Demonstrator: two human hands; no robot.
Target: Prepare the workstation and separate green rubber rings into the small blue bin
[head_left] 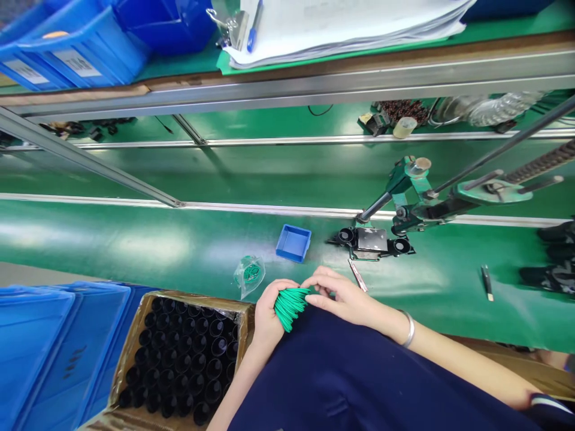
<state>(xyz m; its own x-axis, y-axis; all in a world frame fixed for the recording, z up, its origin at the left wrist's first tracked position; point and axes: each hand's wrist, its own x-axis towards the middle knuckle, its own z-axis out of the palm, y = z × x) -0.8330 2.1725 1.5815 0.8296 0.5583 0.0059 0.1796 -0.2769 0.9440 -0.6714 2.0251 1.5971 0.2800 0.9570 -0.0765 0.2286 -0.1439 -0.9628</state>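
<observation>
My left hand (268,310) is closed around a fanned bundle of thin green strips (290,306), held just above my dark blue lap at the near edge of the green bench (157,245). My right hand (342,294), a silver bangle on its wrist, pinches the upper end of the same bundle with thumb and fingertips. A small clear bag with more green pieces (248,274) lies just left of my hands. A cardboard box packed with black cylinders (182,359) stands at my lower left.
A small blue tray (293,243) and a black fixture (372,240) under a green lever press (417,191) sit beyond my hands. Tweezers (358,276) and a small tool (487,282) lie to the right. Blue bins (45,347) stand at left; papers on the upper shelf (341,24).
</observation>
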